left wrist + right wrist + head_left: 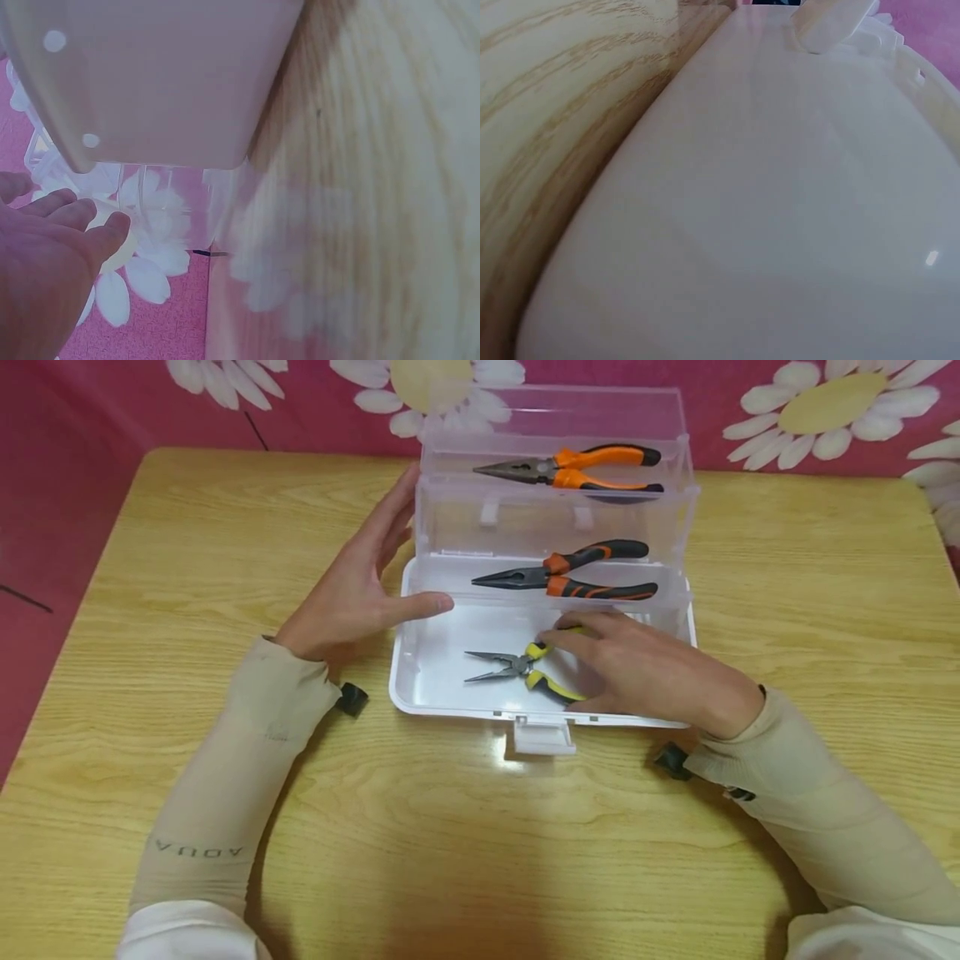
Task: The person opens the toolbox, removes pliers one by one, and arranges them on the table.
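A white toolbox [465,703] with clear fold-out trays stands unfolded on the table. In its base lie needle-nose pliers with yellow and black handles [519,665], jaws spread. My right hand [637,672] reaches into the base, its fingers and thumb around the handles and partly covering them. My left hand [360,577] is at the toolbox's left side, thumb stretched over the rim and fingers extended beside the clear trays. In the left wrist view the left hand [56,255] shows straight fingers. The right wrist view shows the toolbox's white wall [765,187], but not the right hand.
Orange and black needle-nose pliers [525,470] lie in the upper tray; another black and orange pair [525,578] lies in the lower tray. A white latch [543,737] hangs at the toolbox's front. Behind the wooden table [420,827] is a pink flowered wall [615,410].
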A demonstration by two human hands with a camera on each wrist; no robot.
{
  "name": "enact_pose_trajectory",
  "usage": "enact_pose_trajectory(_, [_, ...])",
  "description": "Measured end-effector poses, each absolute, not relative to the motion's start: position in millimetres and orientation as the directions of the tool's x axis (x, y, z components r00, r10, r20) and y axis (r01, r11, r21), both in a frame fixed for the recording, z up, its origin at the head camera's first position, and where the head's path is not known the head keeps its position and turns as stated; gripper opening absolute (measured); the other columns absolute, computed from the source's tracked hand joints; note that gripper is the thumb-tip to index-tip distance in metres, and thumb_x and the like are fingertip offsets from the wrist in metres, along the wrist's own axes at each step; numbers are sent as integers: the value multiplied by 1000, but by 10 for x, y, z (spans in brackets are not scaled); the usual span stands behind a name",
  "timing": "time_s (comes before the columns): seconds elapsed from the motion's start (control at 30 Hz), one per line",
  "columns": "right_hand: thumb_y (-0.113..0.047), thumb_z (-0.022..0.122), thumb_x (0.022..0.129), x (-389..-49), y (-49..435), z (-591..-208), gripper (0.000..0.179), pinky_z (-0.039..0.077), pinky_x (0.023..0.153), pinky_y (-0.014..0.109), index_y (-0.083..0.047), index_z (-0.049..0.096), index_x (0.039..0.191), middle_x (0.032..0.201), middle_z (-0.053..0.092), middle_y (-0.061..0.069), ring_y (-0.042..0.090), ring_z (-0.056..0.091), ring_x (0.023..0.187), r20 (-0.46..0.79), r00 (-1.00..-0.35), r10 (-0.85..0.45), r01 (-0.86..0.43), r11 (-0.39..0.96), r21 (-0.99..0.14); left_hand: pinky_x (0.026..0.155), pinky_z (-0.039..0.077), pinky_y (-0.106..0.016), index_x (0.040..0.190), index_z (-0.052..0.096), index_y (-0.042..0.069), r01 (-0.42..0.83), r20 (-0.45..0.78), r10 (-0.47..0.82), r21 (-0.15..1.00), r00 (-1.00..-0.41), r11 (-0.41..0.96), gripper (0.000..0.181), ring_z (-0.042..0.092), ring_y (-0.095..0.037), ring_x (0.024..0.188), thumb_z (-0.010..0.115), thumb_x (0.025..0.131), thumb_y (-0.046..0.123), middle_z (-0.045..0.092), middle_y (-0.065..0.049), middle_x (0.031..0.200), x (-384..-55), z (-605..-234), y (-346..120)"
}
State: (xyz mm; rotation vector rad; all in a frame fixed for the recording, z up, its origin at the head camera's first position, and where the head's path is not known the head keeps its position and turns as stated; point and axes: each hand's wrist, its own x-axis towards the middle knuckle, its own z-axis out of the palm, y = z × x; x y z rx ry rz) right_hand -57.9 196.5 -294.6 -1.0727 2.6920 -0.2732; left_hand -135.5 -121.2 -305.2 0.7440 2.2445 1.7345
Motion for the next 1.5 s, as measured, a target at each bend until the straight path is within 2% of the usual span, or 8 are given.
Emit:
enact_pose_trajectory(0.1, [-30, 91, 79, -587, 1961, -2937, 76, 52, 111, 56, -10, 57, 144, 141, 61, 16, 37, 57, 131, -145, -703, -697, -654, 713, -255, 135, 22, -34, 167, 12, 31, 254, 125, 501, 947, -857, 196, 119, 22, -6, 161, 90, 79, 11, 17, 15, 174, -1351, -3049, -1216])
enact_pose_trajectory(0.33, [-35, 86, 84, -639, 1970, -2901, 72, 46, 115, 59, -6, 57, 143, 137, 63, 17, 39, 57, 130, -204, -680, -704, -655, 709, -262, 135, 22, -36, 167, 11, 31, 269, 137, 504, 943, -853, 199, 119, 21, -6, 161, 89, 80, 10, 16, 14, 174, -1356, -3066, -1220])
enact_pose_trajectory(0.6, [-42, 81, 88, -653, 1973, -2832, 64, 53, 108, 52, -6, 63, 138, 130, 66, 13, 32, 62, 122, -273, -694, -666, -599, 745, -294, 134, 25, -35, 168, 10, 31, 287, 134, 508, 929, -851, 236, 119, 21, -6, 160, 88, 81, 8, 15, 14, 174, -1357, -3049, -1206])
enact_pose_trajectory(0.8, [-46, 77, 90, -659, 1957, -2774, 62, 53, 106, 49, -7, 65, 137, 128, 67, 10, 28, 62, 119, -318, -705, -635, -549, 771, -323, 135, 23, -36, 167, 9, 33, 294, 130, 508, 921, -851, 257, 120, 20, -5, 161, 88, 81, 10, 13, 14, 174, -1357, -3052, -1209])
enact_pose_trajectory(1.0, [-42, 73, 92, -664, 1951, -2733, 52, 56, 92, 39, -9, 69, 133, 120, 71, 4, 16, 63, 103, -342, -711, -615, -479, 779, -404, 135, 22, -35, 167, 7, 36, 301, 131, 513, 916, -848, 265, 120, 19, -4, 160, 89, 81, 13, 12, 16, 174, -1366, -3064, -1216])
enact_pose_trajectory(1.2, [-35, 70, 96, -691, 1983, -2749, 37, 52, 80, 29, -13, 74, 125, 108, 74, -1, 11, 62, 91, -376, -716, -588, -361, 773, -523, 135, 23, -36, 167, 8, 37, 305, 132, 516, 915, -846, 265, 121, 17, -4, 161, 89, 81, 13, 11, 16, 174, -1383, -3077, -1218])
enact_pose_trajectory(1.33, [-36, 65, 98, -720, 2013, -2730, 37, 57, 85, 32, -15, 72, 128, 113, 76, -2, 11, 68, 98, -416, -695, -586, -295, 760, -579, 135, 24, -36, 167, 8, 36, 308, 141, 518, 918, -844, 251, 120, 18, -5, 161, 89, 81, 12, 11, 16, 174, -1384, -3080, -1220])
enact_pose_trajectory(1.5, [-37, 61, 100, -734, 2036, -2712, 44, 56, 101, 43, -13, 67, 136, 129, 74, 1, 16, 67, 114, -461, -673, -579, -234, 757, -610, 135, 24, -35, 166, 9, 38, 297, 134, 513, 921, -848, 251, 120, 19, -5, 160, 89, 81, 13, 12, 17, 174, -1382, -3077, -1225])
